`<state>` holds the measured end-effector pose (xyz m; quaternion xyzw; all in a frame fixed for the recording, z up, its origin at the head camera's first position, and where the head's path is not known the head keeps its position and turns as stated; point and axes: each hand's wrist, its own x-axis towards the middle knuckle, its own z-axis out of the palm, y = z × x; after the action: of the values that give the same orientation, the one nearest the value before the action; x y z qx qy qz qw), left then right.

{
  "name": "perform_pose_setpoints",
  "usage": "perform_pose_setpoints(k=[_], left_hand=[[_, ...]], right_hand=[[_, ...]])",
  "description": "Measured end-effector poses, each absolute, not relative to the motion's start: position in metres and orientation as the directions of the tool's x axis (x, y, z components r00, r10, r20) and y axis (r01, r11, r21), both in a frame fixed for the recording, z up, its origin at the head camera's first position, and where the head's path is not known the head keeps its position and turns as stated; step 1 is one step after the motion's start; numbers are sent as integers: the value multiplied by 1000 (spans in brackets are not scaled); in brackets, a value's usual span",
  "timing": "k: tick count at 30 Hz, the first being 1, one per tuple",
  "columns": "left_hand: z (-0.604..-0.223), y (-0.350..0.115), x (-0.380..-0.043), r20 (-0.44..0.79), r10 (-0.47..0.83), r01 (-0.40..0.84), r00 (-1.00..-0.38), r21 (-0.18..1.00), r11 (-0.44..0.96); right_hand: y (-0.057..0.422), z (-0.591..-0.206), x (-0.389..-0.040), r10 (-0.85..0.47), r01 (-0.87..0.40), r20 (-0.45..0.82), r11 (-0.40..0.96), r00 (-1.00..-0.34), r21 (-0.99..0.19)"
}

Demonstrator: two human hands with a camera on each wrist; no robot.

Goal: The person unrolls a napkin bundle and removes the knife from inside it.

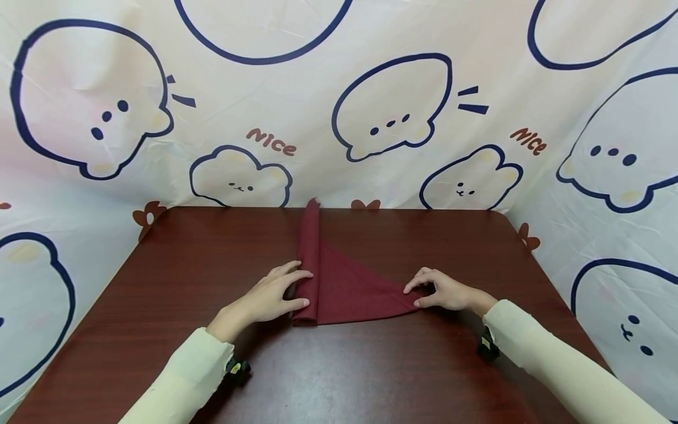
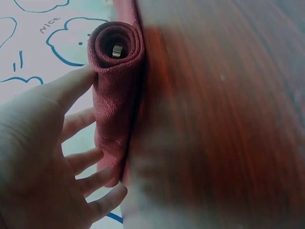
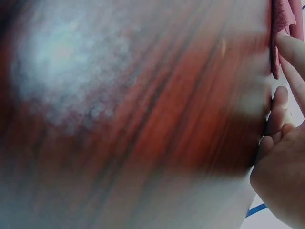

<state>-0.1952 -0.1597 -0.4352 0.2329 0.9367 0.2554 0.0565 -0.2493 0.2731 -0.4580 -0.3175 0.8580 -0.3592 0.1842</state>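
Observation:
A dark red cloth (image 1: 360, 288) lies on the table, its left part wound into a long roll (image 1: 308, 265) and its right part a flat triangle tapering to a corner. My left hand (image 1: 267, 297) rests against the left side of the roll, thumb near its front end and fingers spread along it. In the left wrist view the roll's open end (image 2: 114, 67) shows its coiled layers and a small shiny gold-coloured piece (image 2: 117, 51) inside. My right hand (image 1: 447, 291) pinches the pointed corner between thumb and forefinger; the other fingers curl in the right wrist view.
The brown wooden table (image 1: 339, 377) has a glossy, wood-grained top. A pale curtain (image 1: 312, 106) printed with blue-outlined cartoon figures stands behind it and along both sides. Dark wrist cameras (image 1: 238, 371) hang under the light sleeves.

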Motion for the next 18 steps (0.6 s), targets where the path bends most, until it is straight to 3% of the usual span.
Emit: perform_pose_setpoints(k=[18], left_hand=[[-426,-142,-195,65,490,457,-869,484,746]], right_hand=[[271,-456,-249,-674,-408,-89,541,-733,-735]])
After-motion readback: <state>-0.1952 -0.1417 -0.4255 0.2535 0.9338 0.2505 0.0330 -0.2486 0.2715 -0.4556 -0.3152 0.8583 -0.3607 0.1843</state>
